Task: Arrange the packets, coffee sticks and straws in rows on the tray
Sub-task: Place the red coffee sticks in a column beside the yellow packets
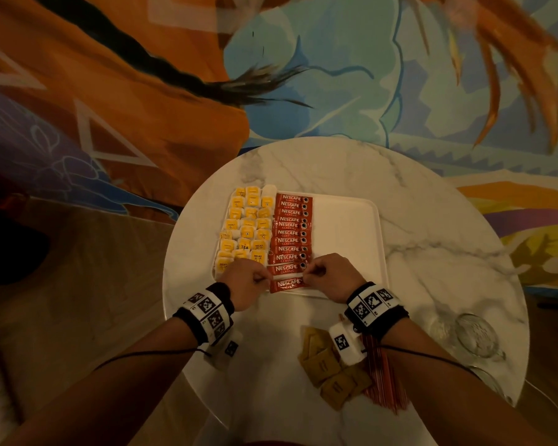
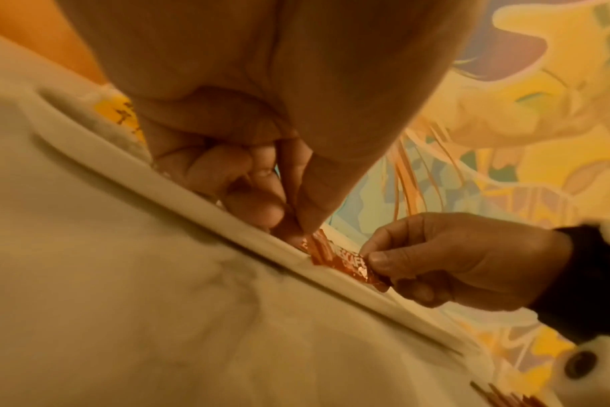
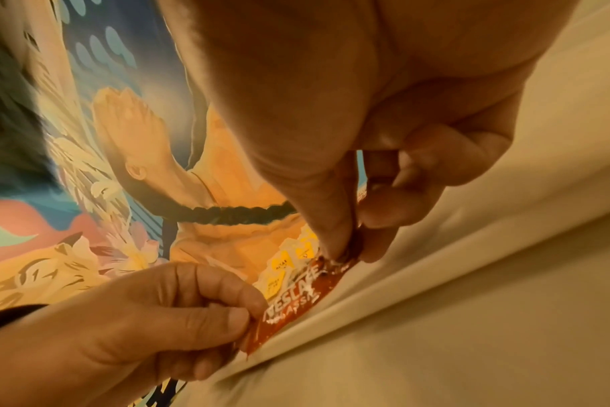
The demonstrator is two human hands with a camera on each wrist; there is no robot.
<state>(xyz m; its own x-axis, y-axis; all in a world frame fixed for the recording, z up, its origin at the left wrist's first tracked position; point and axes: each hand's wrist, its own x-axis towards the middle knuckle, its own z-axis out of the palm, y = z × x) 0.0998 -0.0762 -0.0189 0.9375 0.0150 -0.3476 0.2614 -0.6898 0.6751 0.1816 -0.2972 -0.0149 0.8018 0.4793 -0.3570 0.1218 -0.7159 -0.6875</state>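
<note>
A white tray (image 1: 351, 220) lies on the round marble table (image 1: 432, 220). Yellow tea packets (image 1: 245, 226) fill its left side in rows. A column of red Nescafe coffee sticks (image 1: 290, 233) runs beside them. Both hands hold the nearest red coffee stick (image 1: 287, 283) at the tray's front edge. My left hand (image 1: 258, 280) pinches its left end and my right hand (image 1: 313, 273) pinches its right end. The wrist views show the same stick (image 2: 345, 261) (image 3: 296, 300) pinched between thumb and forefinger at each end, just over the tray rim (image 2: 192, 192).
Brown packets (image 1: 332, 371) and a bundle of red straws (image 1: 384, 381) lie on the table under my right forearm. A glass mug (image 1: 474, 336) stands at the right front edge. The tray's right half is bare. A painted wall rises behind the table.
</note>
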